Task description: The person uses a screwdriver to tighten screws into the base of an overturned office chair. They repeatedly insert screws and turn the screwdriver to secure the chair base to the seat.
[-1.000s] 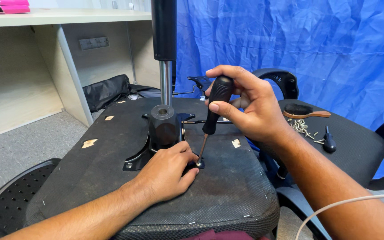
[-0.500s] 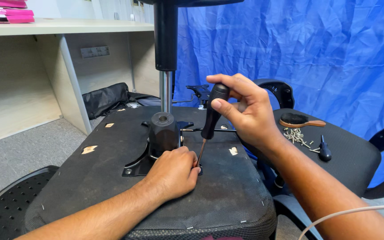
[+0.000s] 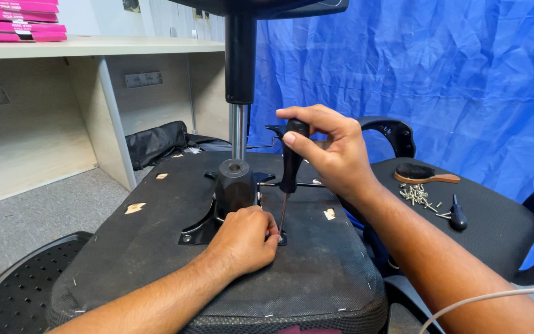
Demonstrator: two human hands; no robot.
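Here an upturned office chair seat [image 3: 316,272], black fabric stapled along its edge, fills the lower middle, with a black metal mounting plate [image 3: 200,230] bolted on it and a gas-lift column [image 3: 240,124] rising at twelve o'clock. Behind hangs a crumpled blue tarpaulin [image 3: 452,74]; at ten o'clock a pale desk [image 3: 94,46] carries pink boxes [image 3: 13,18] over grey carpet.

The right hand [image 3: 329,148] has its fingers wrapped tight round the black handle of a screwdriver [image 3: 292,164], held nearly upright. The left hand [image 3: 245,241] rests on the plate, fingers curled shut near the tip; whether they pinch a screw I cannot tell, as the tip is hidden behind them. At three o'clock a second seat [image 3: 495,216] bears loose screws [image 3: 418,195], a wooden-handled brush [image 3: 424,174] and a small dark tool [image 3: 457,216].

Since half a second ago both hands have kept their places; the screwdriver stands slightly straighter.
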